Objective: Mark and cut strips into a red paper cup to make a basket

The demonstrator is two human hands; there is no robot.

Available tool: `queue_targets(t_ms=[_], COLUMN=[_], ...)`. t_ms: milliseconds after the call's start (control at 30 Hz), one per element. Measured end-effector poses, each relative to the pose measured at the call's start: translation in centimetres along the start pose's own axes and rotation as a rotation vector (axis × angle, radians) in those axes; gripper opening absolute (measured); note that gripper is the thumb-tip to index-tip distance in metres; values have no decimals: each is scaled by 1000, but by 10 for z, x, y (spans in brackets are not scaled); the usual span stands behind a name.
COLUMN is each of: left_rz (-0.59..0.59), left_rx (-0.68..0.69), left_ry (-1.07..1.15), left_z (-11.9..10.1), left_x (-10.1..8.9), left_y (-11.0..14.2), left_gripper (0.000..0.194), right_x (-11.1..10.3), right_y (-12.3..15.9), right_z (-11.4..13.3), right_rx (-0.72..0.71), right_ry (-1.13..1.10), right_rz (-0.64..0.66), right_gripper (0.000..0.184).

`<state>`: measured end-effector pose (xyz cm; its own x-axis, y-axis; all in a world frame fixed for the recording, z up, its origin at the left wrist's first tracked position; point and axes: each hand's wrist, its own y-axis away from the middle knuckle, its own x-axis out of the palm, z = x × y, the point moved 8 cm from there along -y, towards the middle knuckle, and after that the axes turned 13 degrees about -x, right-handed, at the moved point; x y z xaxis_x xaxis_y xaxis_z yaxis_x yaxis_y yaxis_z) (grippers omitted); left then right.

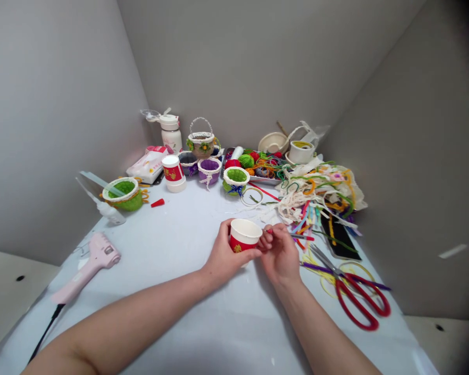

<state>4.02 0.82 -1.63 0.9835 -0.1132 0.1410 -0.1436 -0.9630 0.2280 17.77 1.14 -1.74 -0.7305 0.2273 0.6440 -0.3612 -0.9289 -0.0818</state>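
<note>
A red paper cup with a white inside and gold print stands upright in my left hand, whose fingers and thumb wrap its side. Close against the cup's right side, my right hand is closed on a thin pen. The pen's red end sticks out to the right past the hand, and its front shows red between the fingertips near the cup rim. Part of the pen is hidden by the fingers.
Red-handled scissors lie at right below a heap of yarn. At left are a pink glue gun, a glue bottle and a green basket. Small baskets, stacked cups and a yarn tray stand behind.
</note>
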Motion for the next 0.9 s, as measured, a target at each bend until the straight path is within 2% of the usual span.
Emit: queue_targets(t_ms=[167,433,567,733,900], left_rz=[-31,-35,11,50,12], left_rx=[0,-3,-5,-57,-97], left_ry=[-27,12,47,32,-15], left_z=[0,3,6,7,10], left_x=[-2,-3,-1,2,-3], left_y=[0,-1,-3,-3,-4], left_gripper=[73,73,68,49,56], right_x=[-1,-1,0,6,15], right_y=[0,-1,-1,5,14], right_z=[-3,-1,5,13,16], right_rx=[32,0,-55,-141,-186], right_ry=[-51,3,32,67,132], right_rz=[-13,9,27,61,152], right_gripper=[28,27,27,21,17])
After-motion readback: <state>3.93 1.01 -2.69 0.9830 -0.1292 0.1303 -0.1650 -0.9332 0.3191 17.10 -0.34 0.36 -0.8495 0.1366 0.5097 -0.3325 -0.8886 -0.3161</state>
